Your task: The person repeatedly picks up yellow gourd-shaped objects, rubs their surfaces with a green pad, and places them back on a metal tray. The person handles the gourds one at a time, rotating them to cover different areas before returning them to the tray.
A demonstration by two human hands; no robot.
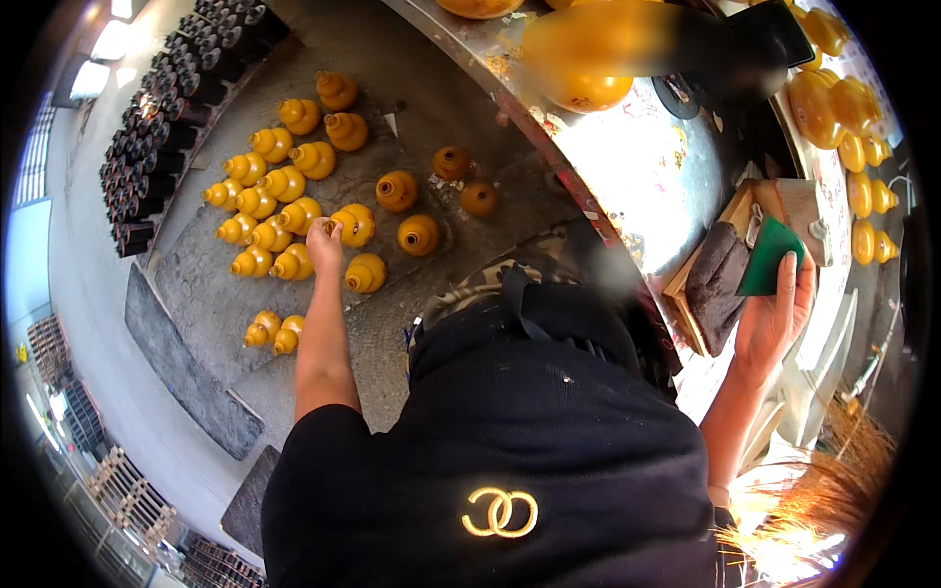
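My left hand (325, 247) reaches down to the floor on the left, its fingers closed round the neck of a glossy yellow gourd-shaped bottle (359, 226). That bottle lies among several like it, and its neck is partly covered by my fingers. On the right, my right hand (779, 312) pinches a flat green sheet (768, 259) between thumb and fingers; whether it is paper or cloth I cannot tell. The sheet is above a wooden box (683, 284) with a dark brown cloth (716, 274) in it.
More yellow gourd-shaped bottles (283, 183) stand in rows on the floor. A worktable (627, 157) with a worn rim curves along the right, bearing large yellow gourds (588, 90). Dark cylindrical pots (162, 137) crowd the far left. A straw broom (833, 470) is at the lower right.
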